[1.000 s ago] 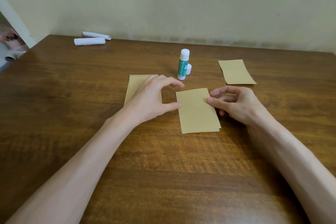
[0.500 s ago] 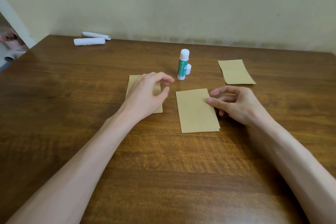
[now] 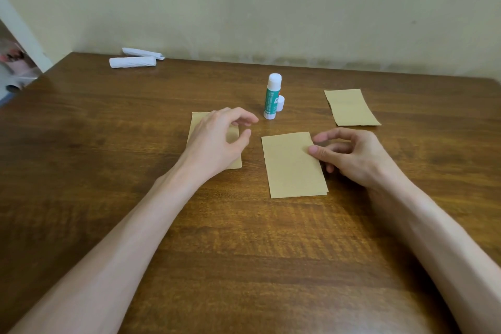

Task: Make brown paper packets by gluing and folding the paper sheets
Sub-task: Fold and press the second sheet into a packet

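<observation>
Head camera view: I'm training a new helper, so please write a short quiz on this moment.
1. True or false: the glue stick lies on its side.
2. How many white paper rolls lie at the far left of the table?
3. The right hand touches: A the glue stick, B the rolls, C the middle paper.

Key: 1 false, it stands upright. 2 two. 3 C.
</observation>
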{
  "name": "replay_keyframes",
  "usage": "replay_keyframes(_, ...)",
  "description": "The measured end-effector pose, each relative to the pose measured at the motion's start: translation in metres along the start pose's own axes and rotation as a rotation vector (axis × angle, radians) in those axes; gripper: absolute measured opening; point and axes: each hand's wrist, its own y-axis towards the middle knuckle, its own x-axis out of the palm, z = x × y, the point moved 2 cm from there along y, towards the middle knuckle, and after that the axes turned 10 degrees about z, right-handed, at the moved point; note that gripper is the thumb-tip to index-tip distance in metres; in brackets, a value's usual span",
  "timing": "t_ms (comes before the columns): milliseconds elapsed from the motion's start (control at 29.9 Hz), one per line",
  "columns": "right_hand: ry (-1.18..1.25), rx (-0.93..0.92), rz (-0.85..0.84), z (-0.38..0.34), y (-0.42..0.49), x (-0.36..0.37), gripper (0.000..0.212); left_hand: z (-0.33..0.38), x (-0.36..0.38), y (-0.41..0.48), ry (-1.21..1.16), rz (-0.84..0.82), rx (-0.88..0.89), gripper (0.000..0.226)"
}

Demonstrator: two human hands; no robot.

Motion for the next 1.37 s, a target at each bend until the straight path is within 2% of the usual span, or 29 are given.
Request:
replay_keyframes(401, -0.002, -0.018, 0.0, 0.0016, 0.0012, 0.0009, 0.022, -0.0029, 0.002, -0.0002, 0.004, -0.039, 0.02, 0.027)
replay_keyframes(668, 0.008, -0.026, 0.005, 0.0022, 0.0014, 0.0013, 0.021, 0.0034, 0.0073, -0.0053, 0.019, -0.114, 0.139, 0.034)
replay_keyframes(868, 0.074, 0.018, 0.007, 0.0035, 0.0009, -0.0003, 0.022, -0.0003, 0.003, -0.001, 0.042, -0.029, 0.062, 0.029)
replay_keyframes(1069, 0.159, 0.088, 0.016, 0.0021, -0.001, -0.0016, 0.022, 0.0007, 0.0026, -0.0015, 0.036, -0.019, 0.057, 0.028)
replay_keyframes(1369, 0.108, 0.045, 0.019, 0.0026, -0.0007, 0.001, 0.021, 0.0011, 0.0023, -0.0013, 0.025, -0.021, 0.053, 0.027)
